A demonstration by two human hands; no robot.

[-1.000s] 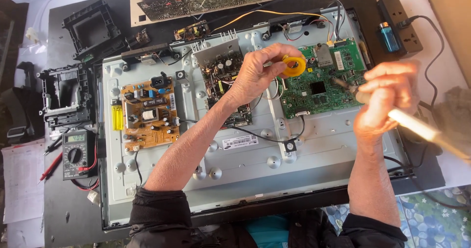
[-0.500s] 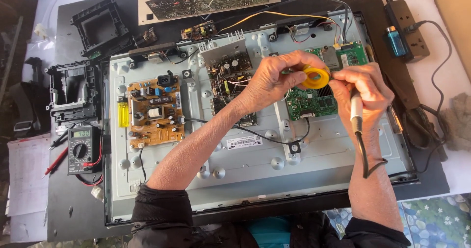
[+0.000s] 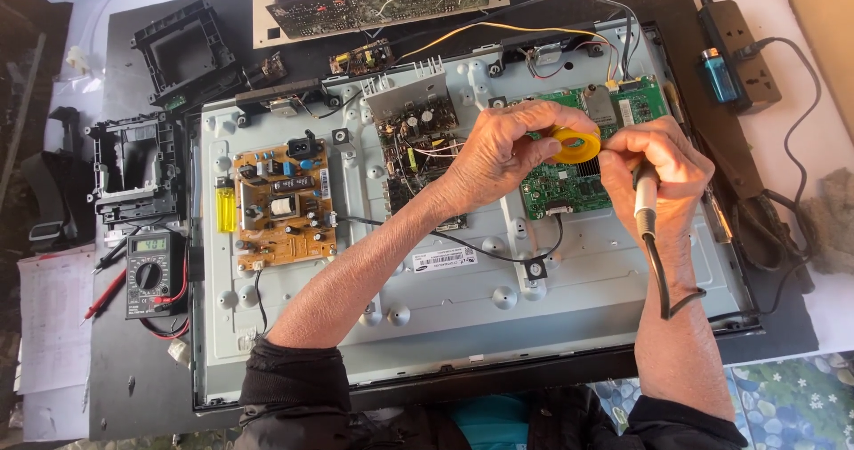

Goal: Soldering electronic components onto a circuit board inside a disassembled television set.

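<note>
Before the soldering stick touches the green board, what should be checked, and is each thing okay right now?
1. Soldering iron gripped firmly in the right hand: ok.
2. Iron's tip seen and aimed at the right spot: cannot tell, the hand hides it.
3. Yellow round tin held steady by the left hand above the green board: ok.
4. Iron's black cord free of the parts: ok, it loops over the bare metal panel.
5. Iron hot enough: cannot tell.
6. Blue lighter well away from the iron: ok, it lies by the power strip.
</note>
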